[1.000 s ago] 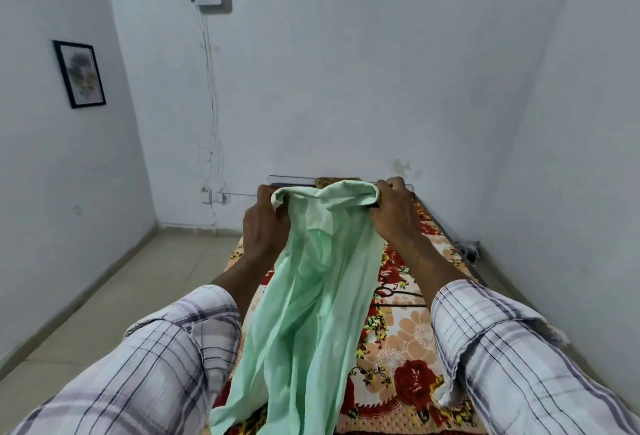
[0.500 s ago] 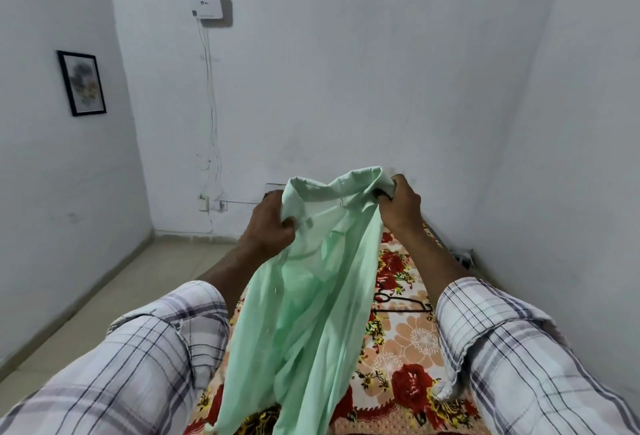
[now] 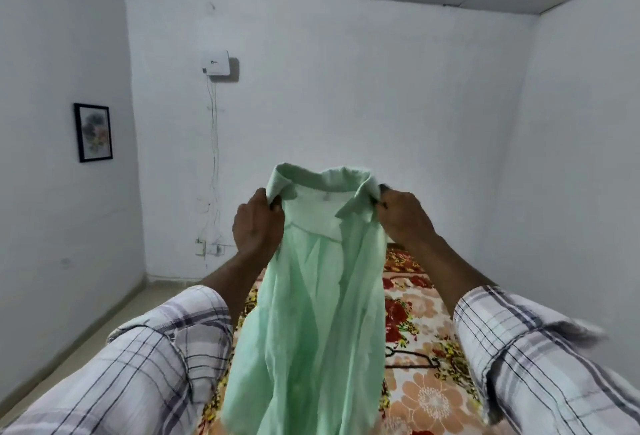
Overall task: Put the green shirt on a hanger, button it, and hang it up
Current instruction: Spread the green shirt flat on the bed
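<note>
The light green shirt [image 3: 311, 296] hangs in the air in front of me, collar up, with its inside facing me and its front open. My left hand [image 3: 256, 223] grips the collar's left end. My right hand [image 3: 403, 214] grips the collar's right end. The shirt's body drops down over the bed. A thin black hanger [image 3: 412, 360] lies flat on the floral bedsheet, just right of the shirt and partly hidden behind it.
A bed with a red and orange floral sheet [image 3: 422, 396] runs along the right wall. Bare floor [image 3: 114, 316] lies to the left. A framed picture [image 3: 92, 132] hangs on the left wall; a white box [image 3: 216, 63] with cables is on the far wall.
Both hands have lifted the shirt higher and spread the collar apart, so the collar now opens toward me. The view has tilted up, showing the ceiling.
</note>
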